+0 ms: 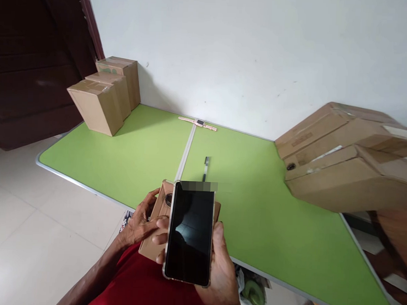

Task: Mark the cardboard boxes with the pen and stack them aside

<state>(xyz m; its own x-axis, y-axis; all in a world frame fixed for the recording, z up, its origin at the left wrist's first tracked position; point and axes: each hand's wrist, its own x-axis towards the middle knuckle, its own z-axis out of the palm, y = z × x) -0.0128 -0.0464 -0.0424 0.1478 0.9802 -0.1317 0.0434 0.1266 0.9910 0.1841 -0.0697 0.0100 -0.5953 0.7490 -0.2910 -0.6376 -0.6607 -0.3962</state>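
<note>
My right hand (223,265) is closed round a smartphone (189,237) in a clear case, its thumb on the right edge and its fingertips curling round the left edge. The phone's dark screen faces up and shows a reflection. Behind and below the phone is a small brown cardboard box (148,248), partly hidden by it, with a round dark mark near its upper corner. My left hand (140,226) grips the box's left side, with one finger lying across its face. Beyond the phone, a pen (206,166) lies on the green table (256,182).
A pink-strapped smartwatch (200,123) lies by the wall. Several cardboard boxes (104,107) stand at the back left, and larger cardboard boxes (327,176) occupy the right side. A pale strip (187,147) crosses the table. Below the front edge sits a green object (254,295).
</note>
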